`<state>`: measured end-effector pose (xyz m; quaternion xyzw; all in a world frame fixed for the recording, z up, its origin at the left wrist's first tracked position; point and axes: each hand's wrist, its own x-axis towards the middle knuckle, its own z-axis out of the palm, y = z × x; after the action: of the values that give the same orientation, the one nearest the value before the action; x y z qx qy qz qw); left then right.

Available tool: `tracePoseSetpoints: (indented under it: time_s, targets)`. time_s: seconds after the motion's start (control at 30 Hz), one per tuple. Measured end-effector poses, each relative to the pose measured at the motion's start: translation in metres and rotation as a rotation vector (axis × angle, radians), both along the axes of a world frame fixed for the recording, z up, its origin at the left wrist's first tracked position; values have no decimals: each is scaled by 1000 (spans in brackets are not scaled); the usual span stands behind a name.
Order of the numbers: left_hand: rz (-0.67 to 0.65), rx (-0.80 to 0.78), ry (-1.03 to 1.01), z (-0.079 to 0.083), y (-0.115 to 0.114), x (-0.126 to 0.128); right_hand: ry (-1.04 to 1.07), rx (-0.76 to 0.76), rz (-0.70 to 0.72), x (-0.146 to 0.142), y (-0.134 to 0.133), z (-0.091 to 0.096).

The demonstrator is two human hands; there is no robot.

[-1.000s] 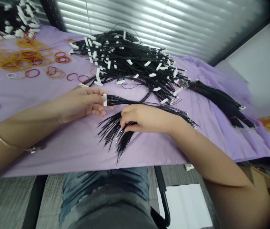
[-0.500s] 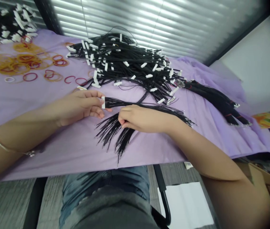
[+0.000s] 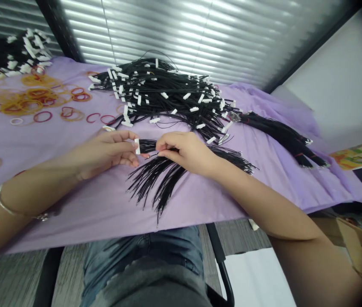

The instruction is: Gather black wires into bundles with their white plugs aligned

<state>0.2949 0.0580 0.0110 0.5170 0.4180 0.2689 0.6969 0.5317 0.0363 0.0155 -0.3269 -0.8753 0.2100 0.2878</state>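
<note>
The L hand has a small wht plug btwn thumb and fingers, w/ blk wires coming out of it. These go behind the R hand. The R hand is near the plug, thumb and fingertips pinched on a thin wire; the tips hide part of it. The plug is abt mid tabletop, in front of a big pile of blk wires w/ wht plugs. A fan of loose wires w/ shiny tips is spread below the R hand, toward the front edge. Lots of yellow & red rubber bands lie back on the L side. Tied bundles of blk wire are on the R. A thin bracelet is on the L wrist.
</note>
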Motion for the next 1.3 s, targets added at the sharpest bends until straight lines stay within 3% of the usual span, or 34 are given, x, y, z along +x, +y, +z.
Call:
tracePoseSetpoints:
  time_s: [0.1,0.2,0.5,0.87,1.1,1.3]
  targets:
    - [-139,146,50,8,-6,1,178,-100,-61,0,-3,4]
    - [-194,289,77,13,-9,2,317,-199,-54,1,-5,8]
    - [-251,476,121,5,-5,1,374,-354,-94,0,-8,11]
    - [-336,547,90,-7,1,1,290,-324,-127,2,-6,15]
    - [-275,534,135,2,-7,5,264,-422,-123,2,-6,17]
    - [-310,560,98,-2,-5,4,264,-423,-103,1,-6,17]
